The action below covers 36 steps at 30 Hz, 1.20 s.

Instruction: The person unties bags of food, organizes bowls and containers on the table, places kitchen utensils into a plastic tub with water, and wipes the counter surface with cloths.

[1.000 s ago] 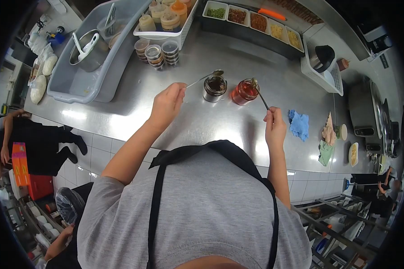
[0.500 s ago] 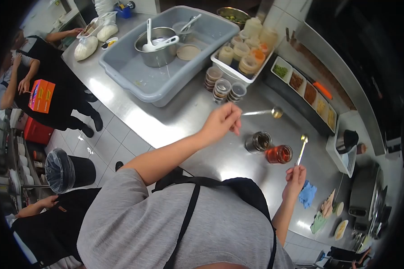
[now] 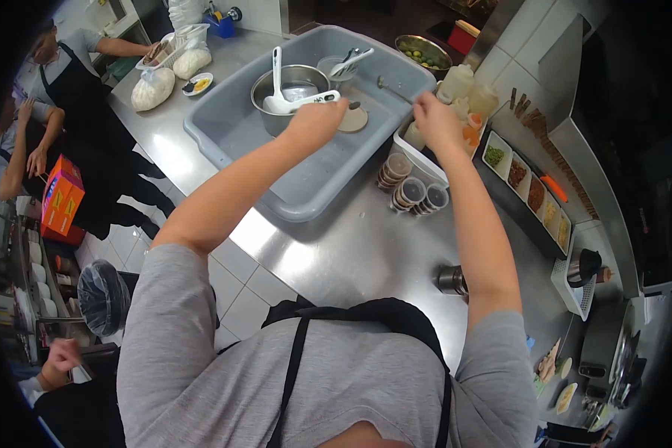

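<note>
My right hand (image 3: pixel 437 123) is closed on the handle of a long-handled spoon (image 3: pixel 396 91), whose small bowl points left over the grey tub (image 3: pixel 228 179). My left hand (image 3: pixel 319 123) is closed above the tub, with the dark end of a spoon (image 3: pixel 353 105) showing just past the fingers. Inside the tub sit a metal pot (image 3: pixel 299 75) with a white ladle (image 3: pixel 276 82) and a clear container (image 3: pixel 341 75) holding utensils. A dark glass jar (image 3: pixel 449 279) stands on the counter, partly hidden by my right arm.
Lidded sauce cups (image 3: pixel 409 196) are stacked beside a white bin (image 3: pixel 425 160) of squeeze bottles. A black rack of toppings (image 3: pixel 534 190) runs along the right. Bagged food (image 3: pixel 153 89) lies at the back left. Two co-workers stand left; another person's hand (image 3: pixel 63 353) shows at lower left.
Both hands have moved from around the two jars up and over the grey tub, carrying the spoons. The red jar has become hidden behind my right arm.
</note>
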{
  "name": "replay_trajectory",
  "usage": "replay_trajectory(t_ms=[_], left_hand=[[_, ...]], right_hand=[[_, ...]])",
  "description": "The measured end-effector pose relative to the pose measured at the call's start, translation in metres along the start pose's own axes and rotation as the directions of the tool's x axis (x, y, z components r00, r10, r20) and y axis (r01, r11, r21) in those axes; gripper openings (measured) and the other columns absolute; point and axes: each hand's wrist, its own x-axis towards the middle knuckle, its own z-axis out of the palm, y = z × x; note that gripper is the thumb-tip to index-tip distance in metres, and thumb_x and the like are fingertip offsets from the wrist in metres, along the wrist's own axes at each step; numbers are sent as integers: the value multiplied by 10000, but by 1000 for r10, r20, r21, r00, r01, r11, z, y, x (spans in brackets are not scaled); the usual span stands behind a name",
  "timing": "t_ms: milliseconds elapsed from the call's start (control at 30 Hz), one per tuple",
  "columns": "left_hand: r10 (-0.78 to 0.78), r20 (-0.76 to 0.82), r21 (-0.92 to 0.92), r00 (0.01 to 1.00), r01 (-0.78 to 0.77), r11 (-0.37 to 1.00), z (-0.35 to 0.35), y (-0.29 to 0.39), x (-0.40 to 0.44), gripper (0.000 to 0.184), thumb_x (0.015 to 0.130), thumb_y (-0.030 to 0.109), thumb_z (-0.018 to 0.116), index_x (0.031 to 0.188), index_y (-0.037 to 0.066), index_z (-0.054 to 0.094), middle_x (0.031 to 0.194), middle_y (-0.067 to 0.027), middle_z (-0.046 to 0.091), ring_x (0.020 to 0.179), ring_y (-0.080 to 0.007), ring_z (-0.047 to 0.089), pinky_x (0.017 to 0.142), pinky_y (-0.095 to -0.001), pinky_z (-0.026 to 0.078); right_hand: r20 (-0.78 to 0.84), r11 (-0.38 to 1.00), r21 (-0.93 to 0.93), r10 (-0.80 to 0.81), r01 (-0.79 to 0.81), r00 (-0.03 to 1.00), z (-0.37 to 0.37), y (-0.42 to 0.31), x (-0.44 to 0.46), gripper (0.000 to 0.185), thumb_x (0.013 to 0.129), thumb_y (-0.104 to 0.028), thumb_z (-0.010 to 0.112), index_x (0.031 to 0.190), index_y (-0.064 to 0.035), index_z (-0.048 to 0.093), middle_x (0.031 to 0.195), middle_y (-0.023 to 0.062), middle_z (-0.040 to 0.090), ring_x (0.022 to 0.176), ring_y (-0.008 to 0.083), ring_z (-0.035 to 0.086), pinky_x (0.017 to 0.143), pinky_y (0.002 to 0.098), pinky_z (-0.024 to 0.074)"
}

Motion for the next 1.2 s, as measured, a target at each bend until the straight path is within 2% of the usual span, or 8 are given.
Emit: replay_trajectory(t_ms=[100, 467, 600, 667, 833, 933, 1067, 1200], left_hand=[[87, 51, 82, 995, -91, 992, 33, -2, 6, 150, 780, 57, 510, 921, 18, 480, 654, -130, 606, 579, -295, 628, 464, -385, 493], [102, 155, 147, 983, -125, 981, 99, -21, 37, 233, 791, 83, 510, 1021, 49, 507, 678, -111, 643, 570, -253, 649, 467, -348, 512], [-54, 443, 52, 895, 34, 998, 64, -13, 39, 247, 799, 137, 561, 1027, 46, 525, 859, -141, 657, 765, -296, 657, 644, -385, 527], [-14, 485, 44, 875, -9, 999, 41, -7, 37, 494, 730, 242, 674, 1133, 54, 459, 840, -165, 645, 787, -326, 644, 642, -433, 512], [43, 410, -140, 911, 17, 990, -81, 33, 20, 474, 760, 247, 666, 1165, 77, 489, 981, -152, 623, 903, -297, 614, 739, -418, 469], [127, 391, -501, 912, 95, 860, -134, 56, -14, 483, 768, 214, 674, 1200, 92, 497, 940, -115, 623, 872, -224, 617, 712, -350, 468], [451, 417, -765, 789, 37, 643, -149, 80, -50, 487, 782, 235, 671, 1208, 76, 498, 951, -93, 623, 902, -208, 604, 749, -347, 471], [572, 460, -839, 679, 122, 530, -121, 121, -66, 515, 781, 249, 677, 1223, 63, 488, 989, -105, 619, 941, -220, 596, 817, -351, 463]], right_hand=[[166, 925, -354, -82, 137, 983, 32, -22, 40, 183, 821, -124, 494, 932, -69, 628, 843, 158, 662, 799, 312, 651, 704, 440, 493], [422, 895, -409, 13, 178, 907, 107, -48, 77, 175, 784, -139, 564, 914, -95, 673, 960, 115, 662, 931, 269, 632, 815, 430, 449], [528, 923, -311, -31, 227, 849, 85, -49, 69, 266, 745, -266, 659, 966, -118, 665, 1006, 89, 655, 972, 256, 614, 861, 449, 424], [454, 938, -203, -162, 279, 876, 50, -46, 57, 327, 756, -307, 657, 1016, -109, 635, 976, 95, 656, 955, 264, 614, 848, 455, 426], [420, 965, 190, -249, 184, 873, -91, -16, -43, 345, 807, -284, 639, 1066, -69, 566, 853, 79, 631, 793, 205, 596, 709, 324, 465], [408, 987, 147, -6, -59, 913, -173, 29, -126, 346, 807, -269, 658, 1075, -67, 575, 859, 49, 608, 797, 137, 570, 736, 269, 455], [52, 874, -8, 486, -486, 872, -231, 132, -258, 403, 815, -295, 657, 1137, -68, 572, 962, 50, 621, 855, 124, 576, 759, 262, 453], [-118, 481, -393, 819, -784, 561, -241, 277, -429, 493, 764, -421, 661, 1049, -24, 598, 1023, 164, 629, 949, 283, 599, 810, 373, 462]])
